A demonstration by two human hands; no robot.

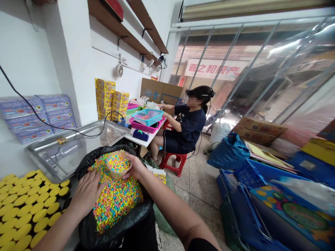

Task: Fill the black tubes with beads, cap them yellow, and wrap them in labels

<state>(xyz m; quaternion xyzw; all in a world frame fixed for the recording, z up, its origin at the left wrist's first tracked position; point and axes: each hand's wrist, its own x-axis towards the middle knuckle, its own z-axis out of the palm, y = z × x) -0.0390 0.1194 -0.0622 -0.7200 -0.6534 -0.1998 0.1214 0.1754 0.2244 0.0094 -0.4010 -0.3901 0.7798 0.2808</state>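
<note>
A black plastic bag (136, 216) in front of me is full of small multicoloured candy beads (117, 200). My right hand (136, 166) is closed on a clear plastic cup (119, 164) heaped with the same beads, held just above the pile. My left hand (87, 191) lies flat on the beads at the bag's left edge, fingers stretched out. Rows of yellow round lids (24, 209) cover the surface to the left of the bag.
A steel tray (65, 153) with a black cable across it sits behind the bag. Blue boxes (36, 116) and yellow boxes (110, 99) are stacked by the wall. A seated person (187, 127) works at a white table with baskets (148, 116). Blue crates (251, 205) stand right.
</note>
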